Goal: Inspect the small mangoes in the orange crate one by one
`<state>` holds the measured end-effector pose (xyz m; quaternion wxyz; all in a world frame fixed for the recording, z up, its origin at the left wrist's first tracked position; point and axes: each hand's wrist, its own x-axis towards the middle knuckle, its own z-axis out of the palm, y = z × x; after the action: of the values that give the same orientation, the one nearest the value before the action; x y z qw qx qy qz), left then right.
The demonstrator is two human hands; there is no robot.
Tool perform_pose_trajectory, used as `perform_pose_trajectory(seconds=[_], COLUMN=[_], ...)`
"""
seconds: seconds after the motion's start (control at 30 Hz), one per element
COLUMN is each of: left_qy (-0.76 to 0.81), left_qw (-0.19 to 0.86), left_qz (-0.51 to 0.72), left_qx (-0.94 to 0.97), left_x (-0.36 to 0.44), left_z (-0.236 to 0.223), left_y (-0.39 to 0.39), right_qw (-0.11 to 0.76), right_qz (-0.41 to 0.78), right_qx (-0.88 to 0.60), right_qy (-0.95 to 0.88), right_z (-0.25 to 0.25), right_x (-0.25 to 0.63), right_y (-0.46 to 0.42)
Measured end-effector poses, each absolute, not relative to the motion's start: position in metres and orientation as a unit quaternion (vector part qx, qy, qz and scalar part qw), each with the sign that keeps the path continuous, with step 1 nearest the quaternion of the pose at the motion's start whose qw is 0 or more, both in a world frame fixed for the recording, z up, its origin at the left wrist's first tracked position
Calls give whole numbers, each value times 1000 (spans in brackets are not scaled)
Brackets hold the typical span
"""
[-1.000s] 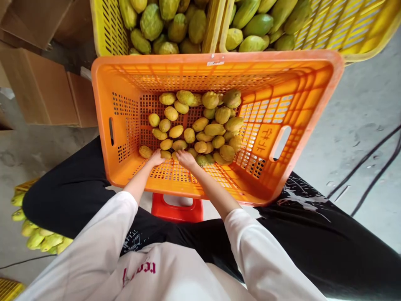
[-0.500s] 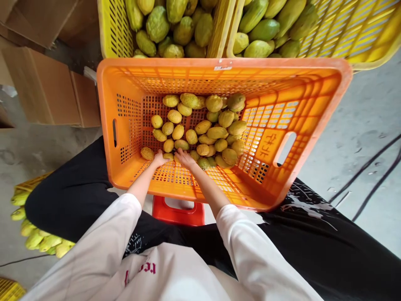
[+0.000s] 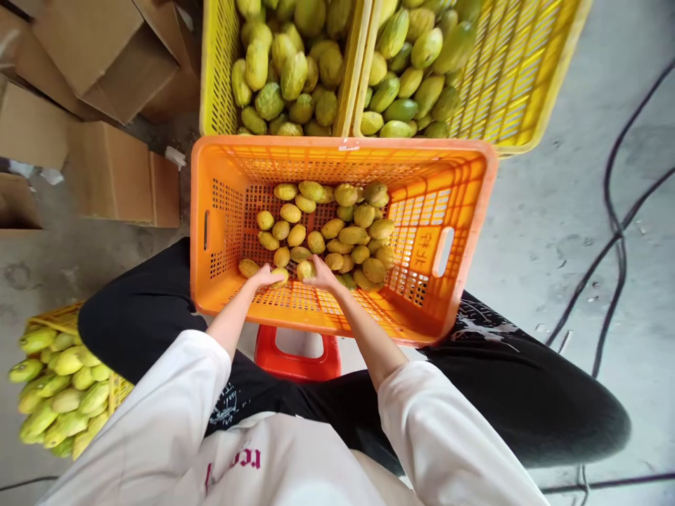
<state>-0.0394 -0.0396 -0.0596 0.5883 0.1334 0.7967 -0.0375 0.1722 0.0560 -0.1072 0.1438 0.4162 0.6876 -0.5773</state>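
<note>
An orange slatted crate [image 3: 464, 204] rests tilted between my knees, with several small yellow-green fruits [image 3: 337, 228] piled on its floor. My left hand [image 3: 265, 276] is curled over a small yellow fruit [image 3: 279, 273] at the near edge of the pile. My right hand [image 3: 323, 275] is closed round another yellow fruit [image 3: 304, 269] beside it. The two hands are nearly touching. Both forearms reach in over the crate's near rim, in white sleeves.
Two yellow crates [image 3: 219, 77] [image 3: 519, 77] full of larger green-yellow fruits stand behind the orange one. Cardboard boxes [image 3: 113, 172] are at the left. A yellow basket of fruits [image 3: 58, 383] lies by my left leg. A red stool [image 3: 295, 355] is under me. Black cables [image 3: 614, 232] cross the concrete floor.
The camera pulled back and up, so more of the yellow crates shows. Both hands stayed at the near edge of the pile and closed on fruits.
</note>
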Motion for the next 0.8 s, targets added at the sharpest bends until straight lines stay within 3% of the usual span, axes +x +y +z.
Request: perform_pose_trajectory(seconds=[0.23,0.53,0.67,0.8], left_qy=[753,607,578,585], left_qw=[627,663,659,630], left_qz=[148,421,478,509], left_qx=[130,122,56,-52], left_x=[-64,-69,-44,-20], left_z=[15,146,163,159], left_y=[4,5,-15,-17], right_qw=[32,-140,-221,-213], right_qz=[-710,-795,-819,-829], right_qx=[506,444,405,437], right_qy=[489,390,340,277], right_z=[-31,96,121,125], right_x=[160,173,192,192], right_y=[91,111,93,78])
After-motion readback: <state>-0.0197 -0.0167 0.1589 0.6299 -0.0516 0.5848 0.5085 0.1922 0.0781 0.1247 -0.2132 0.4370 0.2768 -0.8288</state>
